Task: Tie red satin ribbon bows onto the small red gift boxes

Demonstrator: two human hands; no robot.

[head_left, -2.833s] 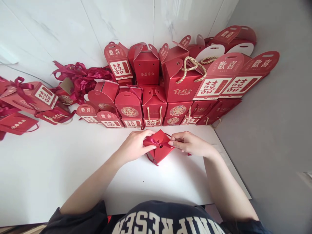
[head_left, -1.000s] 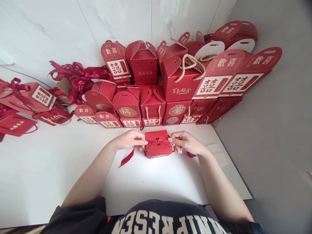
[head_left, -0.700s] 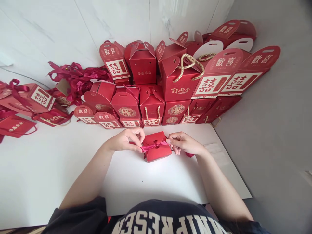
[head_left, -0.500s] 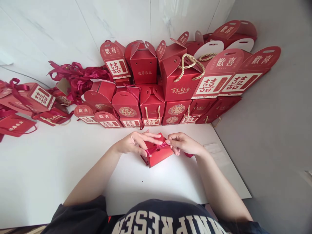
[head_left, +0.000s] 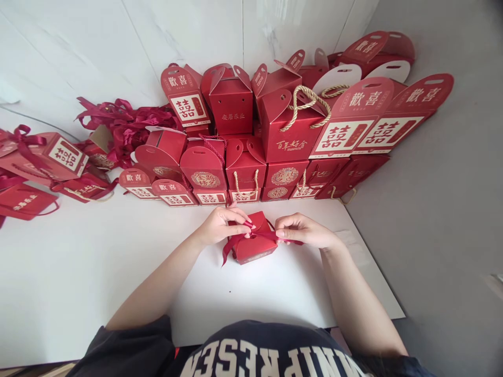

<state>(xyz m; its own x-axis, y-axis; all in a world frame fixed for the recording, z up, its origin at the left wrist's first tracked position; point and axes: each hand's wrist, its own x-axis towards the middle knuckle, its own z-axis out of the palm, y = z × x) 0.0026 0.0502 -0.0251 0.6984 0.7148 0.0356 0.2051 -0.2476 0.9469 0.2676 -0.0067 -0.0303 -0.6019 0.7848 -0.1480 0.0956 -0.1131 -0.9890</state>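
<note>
On the white table in front of me sits a small red gift box (head_left: 257,248), its top flaps folded down. A dark pink ribbon (head_left: 232,245) crosses the top, one tail hanging over the box's left side. My left hand (head_left: 226,224) pinches a part of the ribbon between thumb and fingers above the box's upper left. At the box's right, my right hand (head_left: 301,231) is closed on the other stretch of ribbon, pulled sideways with its end showing below the fingers. Whether the ribbon is knotted at the centre I cannot tell.
Stacked red gift boxes (head_left: 245,162) line the wall behind my hands, some with rope handles. A heap of dark pink ribbons (head_left: 129,123) lies at the back left. Ribbon-tied boxes (head_left: 43,157) stand at the far left. A grey wall (head_left: 444,209) bounds the right side.
My left hand has gone from spread fingers over the box to a pinch on the ribbon. My right hand has moved slightly right, drawing the ribbon out. The box has turned a little.
</note>
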